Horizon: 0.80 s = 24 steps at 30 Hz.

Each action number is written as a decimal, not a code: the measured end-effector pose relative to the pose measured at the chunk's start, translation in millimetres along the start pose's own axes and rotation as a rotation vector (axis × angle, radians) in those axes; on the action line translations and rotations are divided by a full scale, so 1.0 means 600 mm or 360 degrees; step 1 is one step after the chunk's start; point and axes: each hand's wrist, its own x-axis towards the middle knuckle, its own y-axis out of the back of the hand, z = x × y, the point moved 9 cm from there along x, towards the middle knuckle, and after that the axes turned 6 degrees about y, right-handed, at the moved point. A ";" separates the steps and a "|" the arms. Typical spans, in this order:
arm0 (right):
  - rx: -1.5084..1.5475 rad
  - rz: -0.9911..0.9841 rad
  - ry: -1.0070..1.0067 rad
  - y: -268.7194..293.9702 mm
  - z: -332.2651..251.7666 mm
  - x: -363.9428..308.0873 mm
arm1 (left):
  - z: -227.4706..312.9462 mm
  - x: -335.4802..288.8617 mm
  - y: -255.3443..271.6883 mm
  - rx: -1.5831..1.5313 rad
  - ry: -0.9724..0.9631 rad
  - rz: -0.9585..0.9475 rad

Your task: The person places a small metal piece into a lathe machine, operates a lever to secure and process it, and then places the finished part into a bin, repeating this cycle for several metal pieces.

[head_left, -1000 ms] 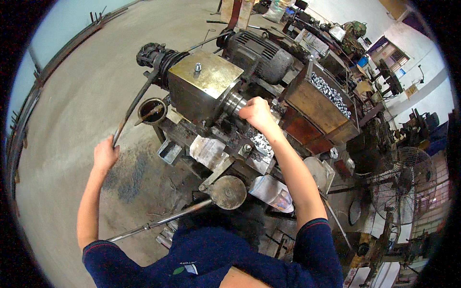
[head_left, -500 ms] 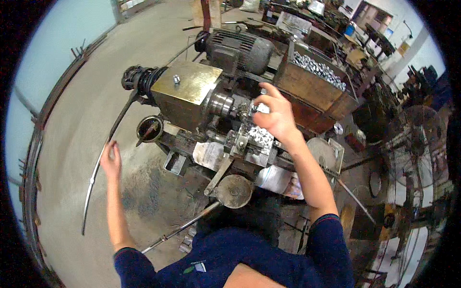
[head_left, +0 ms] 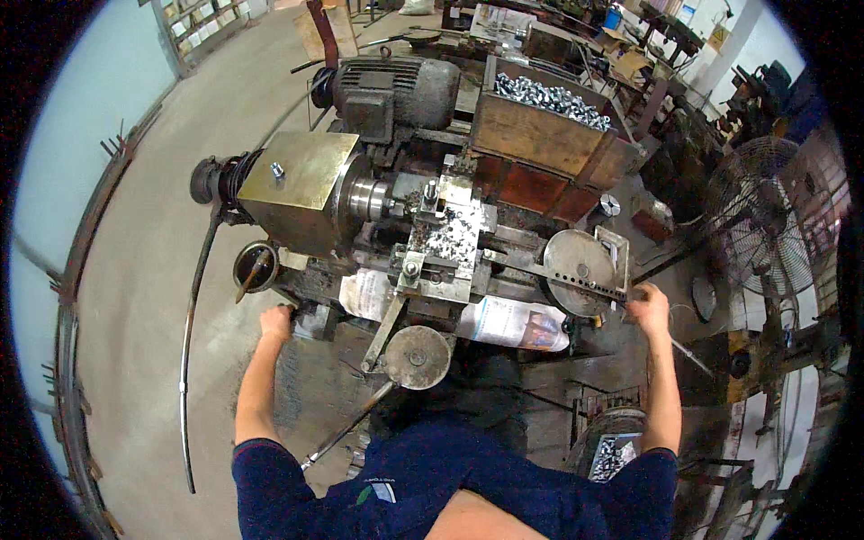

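Observation:
My left hand (head_left: 275, 322) is closed beside a small metal tray (head_left: 313, 322) at the machine's lower left; what its fingers hold is hidden. At the right, my right hand (head_left: 649, 311) is curled at the outer end of a flat bar with a row of holes (head_left: 558, 274). That bar reaches from the slide, strewn with metal chips (head_left: 450, 236), across a round plate (head_left: 580, 256). A lathe-like machine (head_left: 310, 211) carries a shiny spindle (head_left: 369, 200) facing the slide. One small metal part (head_left: 277, 169) rests on its brass-coloured cover.
Behind the slide stands a wooden box (head_left: 540, 135) heaped with small shiny parts (head_left: 553, 101). An electric motor (head_left: 396, 94) is at the back, a caged fan (head_left: 760, 216) at right. A pot with a brush (head_left: 256, 266) sits left; a lever with a round disc (head_left: 418, 357) juts toward me.
My right hand has left the spindle area and moved right to the bar's end. My left hand has come off the long rod at left and moved right to the tray. The view has shifted.

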 end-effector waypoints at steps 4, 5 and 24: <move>-0.0949 -0.0378 -0.0586 0.009 0.269 -0.080 | 0.002 -0.032 0.039 -0.0668 0.0456 0.0033; -0.1041 -0.0662 -0.0846 0.000 0.327 -0.111 | -0.015 -0.047 0.022 -0.0694 0.0449 -0.0052; -0.0230 -0.0339 -0.0758 -0.076 0.068 -0.419 | -0.027 -0.155 -0.094 -0.1534 0.0513 -0.0476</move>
